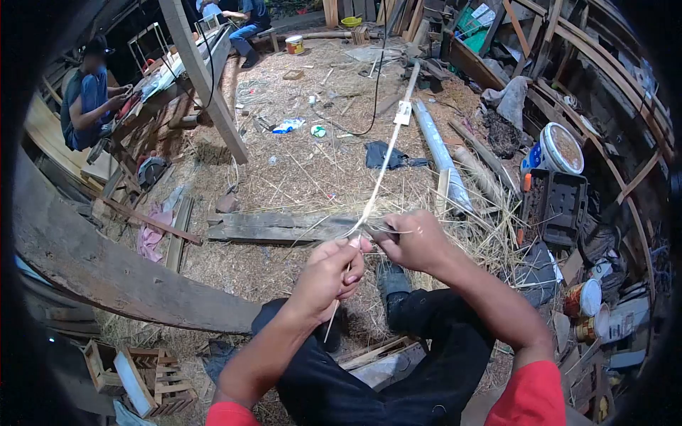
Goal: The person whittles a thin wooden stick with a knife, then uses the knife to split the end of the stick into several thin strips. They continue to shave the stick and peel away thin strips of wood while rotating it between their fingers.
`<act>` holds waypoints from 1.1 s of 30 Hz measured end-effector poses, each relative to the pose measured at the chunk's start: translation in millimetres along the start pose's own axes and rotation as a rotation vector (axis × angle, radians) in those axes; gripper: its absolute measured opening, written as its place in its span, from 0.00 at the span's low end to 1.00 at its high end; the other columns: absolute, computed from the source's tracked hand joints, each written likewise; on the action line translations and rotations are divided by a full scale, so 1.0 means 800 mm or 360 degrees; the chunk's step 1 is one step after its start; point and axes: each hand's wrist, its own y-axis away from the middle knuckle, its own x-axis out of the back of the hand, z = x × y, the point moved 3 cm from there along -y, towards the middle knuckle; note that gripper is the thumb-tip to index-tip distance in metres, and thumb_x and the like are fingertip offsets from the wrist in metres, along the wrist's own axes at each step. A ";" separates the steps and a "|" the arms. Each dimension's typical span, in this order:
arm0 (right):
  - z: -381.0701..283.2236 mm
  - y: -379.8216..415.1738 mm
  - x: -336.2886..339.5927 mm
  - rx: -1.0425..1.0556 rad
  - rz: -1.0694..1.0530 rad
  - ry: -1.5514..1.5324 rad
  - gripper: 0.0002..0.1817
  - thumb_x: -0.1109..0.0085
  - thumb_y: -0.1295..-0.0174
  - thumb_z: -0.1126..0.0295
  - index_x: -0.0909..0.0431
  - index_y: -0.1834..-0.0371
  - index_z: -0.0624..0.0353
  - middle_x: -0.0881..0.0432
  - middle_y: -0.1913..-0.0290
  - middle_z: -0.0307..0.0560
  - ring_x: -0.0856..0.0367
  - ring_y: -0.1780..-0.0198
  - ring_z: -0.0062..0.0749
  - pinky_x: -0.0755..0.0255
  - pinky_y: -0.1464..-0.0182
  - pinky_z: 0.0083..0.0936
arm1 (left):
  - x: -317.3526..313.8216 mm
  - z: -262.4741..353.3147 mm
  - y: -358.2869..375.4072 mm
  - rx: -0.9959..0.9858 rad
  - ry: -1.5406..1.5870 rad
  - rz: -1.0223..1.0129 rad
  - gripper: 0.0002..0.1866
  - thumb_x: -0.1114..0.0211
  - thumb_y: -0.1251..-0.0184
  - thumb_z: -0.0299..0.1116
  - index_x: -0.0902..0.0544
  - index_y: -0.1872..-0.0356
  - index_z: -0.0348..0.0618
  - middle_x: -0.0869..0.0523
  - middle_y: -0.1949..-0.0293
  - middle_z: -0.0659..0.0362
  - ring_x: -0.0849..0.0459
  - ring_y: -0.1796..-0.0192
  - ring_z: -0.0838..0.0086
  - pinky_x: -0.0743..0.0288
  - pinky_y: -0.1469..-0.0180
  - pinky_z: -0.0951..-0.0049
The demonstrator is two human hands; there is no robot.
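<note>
My left hand is closed, pinching a thin pale strip, likely split bamboo or cane. The strip stretches forward from my fingers along the floor toward the back, and a thin end pokes out below the fist. Close beside it, my right hand is wrapped round what looks like a knife, its grey blade pointing left across the strip. The knife's handle is mostly hidden in the fist. Both hands meet above my knees, just in front of a wooden beam.
Shavings cover the floor. An open tool case, a white bucket and loose straw-like strips lie to my right. A slanted post stands ahead on the left; a person sits beyond it. A small crate sits lower left.
</note>
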 end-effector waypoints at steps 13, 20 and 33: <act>0.026 -0.035 -0.009 -0.0189 0.0279 0.0511 0.08 0.41 0.48 0.65 0.19 0.74 0.57 0.19 0.79 0.56 0.16 0.74 0.53 0.23 0.72 0.46 | -0.022 -0.020 0.007 -0.0079 0.0265 0.0045 0.08 0.53 0.21 0.32 0.26 0.55 0.42 0.40 0.85 0.70 0.47 0.88 0.87 0.55 0.87 0.82; 0.049 -0.024 0.004 -0.0226 0.0226 0.0533 0.07 0.41 0.48 0.67 0.20 0.74 0.59 0.19 0.78 0.59 0.16 0.73 0.55 0.22 0.69 0.47 | -0.012 -0.022 0.021 0.0177 0.0250 -0.0232 0.11 0.55 0.22 0.32 0.27 0.52 0.38 0.35 0.84 0.66 0.42 0.89 0.86 0.50 0.88 0.84; -0.011 -0.009 -0.007 0.0048 0.0108 0.0395 0.12 0.40 0.44 0.62 0.22 0.77 0.59 0.19 0.79 0.58 0.16 0.74 0.54 0.23 0.72 0.46 | -0.011 -0.017 0.002 0.0020 0.0167 -0.0075 0.13 0.53 0.21 0.38 0.25 0.60 0.39 0.29 0.82 0.63 0.38 0.91 0.83 0.46 0.90 0.84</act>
